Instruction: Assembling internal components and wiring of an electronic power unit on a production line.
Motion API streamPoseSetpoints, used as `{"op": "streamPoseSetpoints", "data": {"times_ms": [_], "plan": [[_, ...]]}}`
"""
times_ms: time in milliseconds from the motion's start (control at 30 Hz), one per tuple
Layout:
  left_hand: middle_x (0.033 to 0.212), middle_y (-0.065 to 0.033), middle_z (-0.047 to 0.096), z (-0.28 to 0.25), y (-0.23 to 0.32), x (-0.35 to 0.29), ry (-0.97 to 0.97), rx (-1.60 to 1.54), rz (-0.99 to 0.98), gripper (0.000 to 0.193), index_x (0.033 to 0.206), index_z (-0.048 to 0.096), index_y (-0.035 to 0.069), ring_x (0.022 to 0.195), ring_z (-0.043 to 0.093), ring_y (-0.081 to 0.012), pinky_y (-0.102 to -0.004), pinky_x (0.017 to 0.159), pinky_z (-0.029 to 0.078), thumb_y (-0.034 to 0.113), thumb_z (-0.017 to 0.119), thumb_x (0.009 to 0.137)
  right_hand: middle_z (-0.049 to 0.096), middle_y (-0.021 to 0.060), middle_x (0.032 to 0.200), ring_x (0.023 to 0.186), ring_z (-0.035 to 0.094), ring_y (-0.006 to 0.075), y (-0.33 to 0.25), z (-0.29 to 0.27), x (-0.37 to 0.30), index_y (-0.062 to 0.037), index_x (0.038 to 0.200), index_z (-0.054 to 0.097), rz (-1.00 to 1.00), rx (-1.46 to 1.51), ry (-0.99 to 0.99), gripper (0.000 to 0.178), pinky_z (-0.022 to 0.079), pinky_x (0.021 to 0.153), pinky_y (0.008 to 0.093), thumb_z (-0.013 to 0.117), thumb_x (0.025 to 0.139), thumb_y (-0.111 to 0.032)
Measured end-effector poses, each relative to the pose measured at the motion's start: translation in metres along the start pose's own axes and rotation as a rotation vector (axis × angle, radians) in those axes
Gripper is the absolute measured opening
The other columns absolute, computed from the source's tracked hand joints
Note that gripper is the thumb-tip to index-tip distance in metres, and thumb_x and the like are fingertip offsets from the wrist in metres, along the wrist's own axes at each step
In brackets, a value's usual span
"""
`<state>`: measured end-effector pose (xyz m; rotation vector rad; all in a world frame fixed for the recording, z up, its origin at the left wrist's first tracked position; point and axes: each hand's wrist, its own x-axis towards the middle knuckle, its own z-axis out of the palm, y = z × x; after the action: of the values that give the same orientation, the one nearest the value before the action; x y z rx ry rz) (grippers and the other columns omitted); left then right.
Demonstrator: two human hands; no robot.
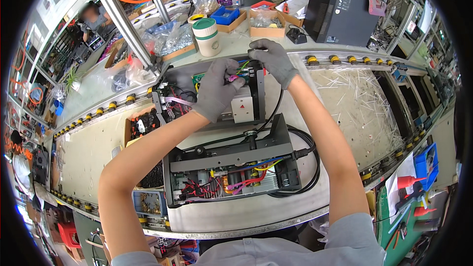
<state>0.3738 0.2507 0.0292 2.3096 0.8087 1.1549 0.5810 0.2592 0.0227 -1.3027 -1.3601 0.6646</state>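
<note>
Open power unit (pixel 217 93) sits at upper centre of frame. Left hand (pixel 216 91), gloved, is closed on its wire bundle (pixel 241 66); right hand (pixel 273 59) pinches the rear edge. Wires are best seated gently, clear of the heat sink (pixel 243 108).
</note>
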Motion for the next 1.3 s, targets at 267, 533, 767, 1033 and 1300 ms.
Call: {"op": "streamPoseSetpoints", "data": {"times_ms": [267, 533, 767, 1033, 1300], "plan": [[0.091, -0.0017, 0.062, 0.014, -0.012, 0.014, -0.060, -0.510, -0.188, 0.024, 0.100, 0.057, 0.002, 0.082, 0.058, -0.0068, -0.0227, 0.073, 0.049, -0.002, 0.068, 0.079, 0.065, 0.0084, 0.087, 0.078, 0.060, 0.0148, 0.012, 0.002, 0.022, 0.0023, 0.101, 0.064, 0.032, 0.123, -0.002, 0.031, 0.049, 0.071, 0.0268, 0.066, 0.075, -0.015], [0.090, -0.0072, 0.064, 0.026, -0.005, 0.019, -0.026, -0.095, -0.100, 0.025, 0.102, 0.059, 0.005, 0.081, 0.063, -0.0133, -0.0269, 0.068, 0.052, 0.006, 0.069, 0.079, 0.064, 0.0062, 0.082, 0.072, 0.058, 0.0121, 0.012, 0.002, 0.033, 0.0022, 0.096, 0.065, 0.048, 0.162, -0.002, 0.025, 0.048, 0.066, 0.0248, 0.064, 0.076, -0.013], [0.088, -0.0081, 0.066, 0.032, -0.007, 0.027, 0.209, 0.013, -0.091, 0.023, 0.097, 0.059, 0.004, 0.081, 0.065, -0.0178, -0.0284, 0.076, 0.050, 0.004, 0.068, 0.076, 0.063, 0.0036, 0.086, 0.077, 0.058, 0.0105, 0.017, -0.001, 0.038, 0.0028, 0.102, 0.064, 0.086, 0.122, -0.023, 0.028, 0.047, 0.070, 0.0222, 0.061, 0.079, -0.013], [0.092, -0.0108, 0.063, 0.027, -0.025, 0.028, 0.190, -0.031, 0.021, 0.024, 0.094, 0.055, 0.004, 0.081, 0.063, -0.0222, -0.0319, 0.073, 0.050, 0.004, 0.068, 0.074, 0.064, 0.0037, 0.084, 0.078, 0.058, 0.0110, 0.023, 0.000, 0.048, 0.0032, 0.100, 0.065, 0.092, 0.177, -0.028, 0.028, 0.046, 0.073, 0.0223, 0.061, 0.077, -0.013], [0.091, -0.0125, 0.063, 0.025, -0.036, 0.037, 0.169, -0.564, -0.236, 0.025, 0.096, 0.055, 0.000, 0.084, 0.062, -0.0198, -0.0278, 0.076, 0.049, 0.001, 0.068, 0.076, 0.065, 0.0047, 0.085, 0.079, 0.059, 0.0112, 0.024, 0.000, 0.050, 0.0041, 0.098, 0.065, 0.095, 0.122, -0.006, 0.027, 0.047, 0.074, 0.0225, 0.061, 0.077, -0.013]]}}
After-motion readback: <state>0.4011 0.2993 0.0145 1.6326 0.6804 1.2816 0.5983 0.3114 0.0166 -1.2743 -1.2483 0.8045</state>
